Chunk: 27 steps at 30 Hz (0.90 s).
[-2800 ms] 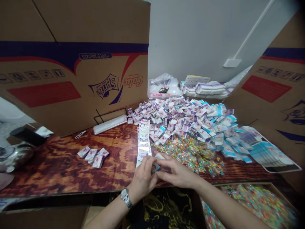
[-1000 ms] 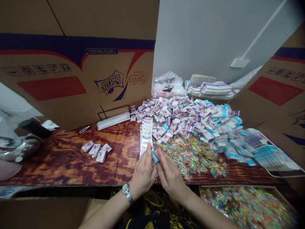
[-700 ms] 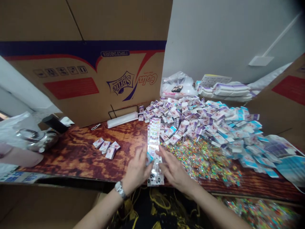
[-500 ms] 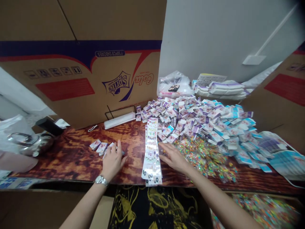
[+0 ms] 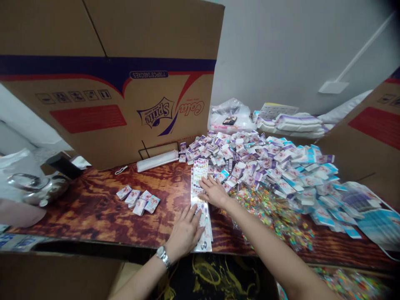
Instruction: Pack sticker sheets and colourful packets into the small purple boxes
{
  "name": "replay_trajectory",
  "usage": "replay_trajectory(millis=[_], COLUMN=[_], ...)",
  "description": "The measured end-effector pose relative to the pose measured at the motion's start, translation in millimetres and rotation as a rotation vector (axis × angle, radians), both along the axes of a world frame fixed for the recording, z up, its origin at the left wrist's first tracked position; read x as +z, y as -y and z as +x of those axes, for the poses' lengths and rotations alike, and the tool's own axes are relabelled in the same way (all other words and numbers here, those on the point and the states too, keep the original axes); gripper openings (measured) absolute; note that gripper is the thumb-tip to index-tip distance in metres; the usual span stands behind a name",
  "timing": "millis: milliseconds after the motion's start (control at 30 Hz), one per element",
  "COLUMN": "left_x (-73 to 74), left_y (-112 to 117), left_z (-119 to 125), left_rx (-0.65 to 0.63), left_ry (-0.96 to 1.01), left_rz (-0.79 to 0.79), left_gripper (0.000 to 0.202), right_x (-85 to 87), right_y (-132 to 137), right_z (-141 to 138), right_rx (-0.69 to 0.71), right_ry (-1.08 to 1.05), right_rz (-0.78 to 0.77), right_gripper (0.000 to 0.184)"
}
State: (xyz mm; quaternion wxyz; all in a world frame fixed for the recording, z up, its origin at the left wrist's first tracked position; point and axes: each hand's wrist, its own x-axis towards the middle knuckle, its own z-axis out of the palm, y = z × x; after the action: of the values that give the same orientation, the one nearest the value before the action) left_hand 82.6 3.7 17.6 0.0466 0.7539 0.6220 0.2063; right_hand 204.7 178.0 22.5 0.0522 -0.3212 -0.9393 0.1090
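A long strip of printed sticker sheets (image 5: 198, 183) lies flat on the dark wood-grain table (image 5: 84, 216), its lower end near the front edge. My left hand (image 5: 185, 233) rests on that lower part, fingers spread, gripping nothing. My right hand (image 5: 214, 192) lies palm down against the strip's upper right edge, beside a large heap of white, purple and blue paper packets (image 5: 265, 166). To the left sits a small group of several similar packets (image 5: 139, 203), apart from both hands. The strip's middle is partly hidden under my hands.
Clear bags of multicoloured pieces (image 5: 275, 216) spread below the heap. A Sprite cardboard box flap (image 5: 109, 108) stands behind the table. A plastic roll (image 5: 158, 161), a metal kettle (image 5: 39, 189) and a clear plastic bag (image 5: 229, 116) are nearby. Another box (image 5: 371, 133) stands right.
My hands have gone from holding the strip upright together to lying on it. The strip now lies flat, and my left hand has come back from the small packets.
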Motion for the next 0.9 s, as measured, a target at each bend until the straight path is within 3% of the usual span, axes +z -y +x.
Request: replay_trajectory(millis=[133, 200, 267, 367, 433, 533, 633, 733, 800, 900], left_x=[12.9, 26.0, 41.2, 62.7, 73.5, 82.4, 83.5, 79.7, 76.3, 71.5], left_y=[0.5, 0.6, -1.1, -7.8, -13.2, -17.8, -15.8, -11.1, -8.3, -3.9], left_z=[0.3, 3.6, 6.1, 4.9, 1.8, -0.5, 3.0, 8.5, 11.5, 15.5], left_rx=[0.018, 0.073, 0.156, 0.191, 0.174, 0.192, 0.135, 0.176, 0.239, 0.195], left_ry=[0.219, 0.512, 0.942, 1.603, 1.846, 2.004, 2.112, 2.079, 1.981, 1.855], left_rz=[-0.008, -0.127, -0.339, -0.560, -0.570, -0.661, -0.774, -0.672, -0.584, -0.535], left_gripper=[0.037, 0.035, 0.045, 0.060, 0.057, 0.047, 0.057, 0.052, 0.044, 0.046], right_x=[10.0, 24.8, 46.4, 83.3, 101.8, 110.3, 103.1, 99.2, 102.3, 108.6], right_y=[6.4, 12.0, 24.4, 57.6, 84.1, 116.1, 130.4, 132.0, 128.5, 115.7], right_z=[0.4, 5.3, 15.2, 35.8, 47.7, 55.9, 57.6, 61.8, 65.1, 64.6], right_rx=[-0.014, -0.023, -0.005, 0.213, 0.415, 0.572, 0.578, 0.550, 0.498, 0.263], right_ry=[-0.044, -0.070, -0.151, -0.404, -0.422, -0.307, -0.303, -0.426, -0.499, -0.590], right_rz=[0.055, 0.076, 0.115, 0.229, 0.255, 0.214, 0.171, 0.072, -0.049, -0.150], right_gripper=[0.036, 0.032, 0.032, 0.033, 0.034, 0.031, 0.028, 0.025, 0.024, 0.023])
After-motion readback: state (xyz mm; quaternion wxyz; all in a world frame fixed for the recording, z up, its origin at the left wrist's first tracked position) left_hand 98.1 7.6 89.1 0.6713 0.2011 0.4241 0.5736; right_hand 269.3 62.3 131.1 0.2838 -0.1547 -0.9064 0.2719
